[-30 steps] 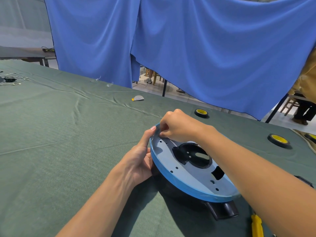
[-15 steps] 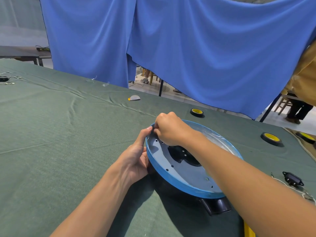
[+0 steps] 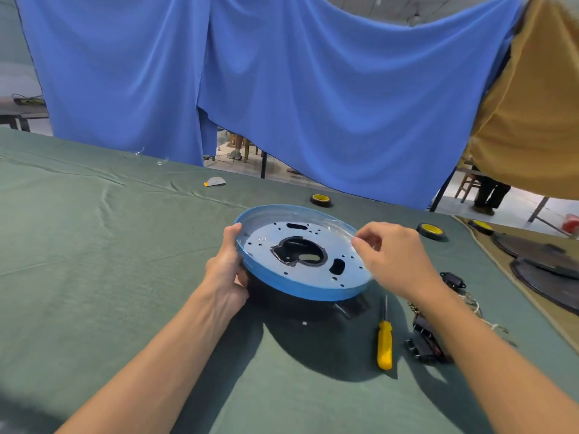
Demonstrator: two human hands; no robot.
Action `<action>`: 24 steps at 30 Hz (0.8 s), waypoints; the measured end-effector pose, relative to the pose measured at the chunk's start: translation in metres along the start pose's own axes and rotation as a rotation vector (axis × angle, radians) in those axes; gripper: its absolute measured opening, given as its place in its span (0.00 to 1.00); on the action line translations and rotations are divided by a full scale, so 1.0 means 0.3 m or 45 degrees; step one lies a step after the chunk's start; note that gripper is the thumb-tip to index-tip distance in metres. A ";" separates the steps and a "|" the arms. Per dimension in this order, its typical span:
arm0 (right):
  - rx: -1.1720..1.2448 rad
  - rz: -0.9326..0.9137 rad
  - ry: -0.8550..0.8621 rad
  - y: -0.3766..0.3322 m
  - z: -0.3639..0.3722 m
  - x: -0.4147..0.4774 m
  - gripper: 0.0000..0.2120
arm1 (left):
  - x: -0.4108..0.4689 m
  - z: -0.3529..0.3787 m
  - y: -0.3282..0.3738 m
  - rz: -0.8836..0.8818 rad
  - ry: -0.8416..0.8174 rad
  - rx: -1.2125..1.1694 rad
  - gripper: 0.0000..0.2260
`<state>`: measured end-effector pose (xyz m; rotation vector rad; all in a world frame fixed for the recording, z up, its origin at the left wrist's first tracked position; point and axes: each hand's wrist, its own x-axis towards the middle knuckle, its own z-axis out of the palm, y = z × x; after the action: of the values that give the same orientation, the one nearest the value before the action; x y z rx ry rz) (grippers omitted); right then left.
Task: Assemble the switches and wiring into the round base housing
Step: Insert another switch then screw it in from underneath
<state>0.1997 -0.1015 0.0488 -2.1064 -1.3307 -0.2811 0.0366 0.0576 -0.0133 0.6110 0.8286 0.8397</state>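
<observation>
Round base housing (image 3: 308,289) (tilted) sits between hands: left hand (image 3: 227,270) grips rim, right hand (image 3: 394,258) pinches clear film (image 3: 341,228).

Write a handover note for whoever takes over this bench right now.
Left hand grips the round base housing at its left rim, holding it tilted on the table.
Right hand pinches what looks like clear film at the right rim.
Switches and wiring lie loose beside the yellow screwdriver, right of the housing.
Done: nothing fitted; cutouts empty.
Left: fit switches, route wiring.
</observation>
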 end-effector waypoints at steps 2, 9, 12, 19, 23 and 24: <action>-0.045 0.125 -0.060 0.050 -0.008 -0.065 0.06 | -0.028 0.019 -0.018 0.071 0.089 -0.048 0.15; -0.265 0.437 -0.249 0.096 -0.016 -0.216 0.08 | -0.103 0.025 -0.036 0.079 0.038 0.001 0.14; -0.444 0.453 -0.497 0.078 -0.004 -0.256 0.14 | -0.124 -0.010 -0.023 0.002 -0.040 0.073 0.15; -0.553 0.433 -0.484 0.042 -0.022 -0.272 0.14 | -0.141 -0.084 0.049 -0.273 -0.193 0.203 0.35; -0.471 0.517 -0.244 0.061 -0.094 -0.239 0.08 | -0.135 -0.100 0.096 -0.294 -0.213 0.326 0.41; -0.411 0.537 -0.186 0.066 -0.110 -0.226 0.07 | -0.133 -0.100 0.102 -0.288 -0.220 0.333 0.41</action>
<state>0.1900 -0.1775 0.0339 -2.6607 -0.9278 -0.1729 -0.0162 0.0451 0.0086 0.7918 0.8375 0.4690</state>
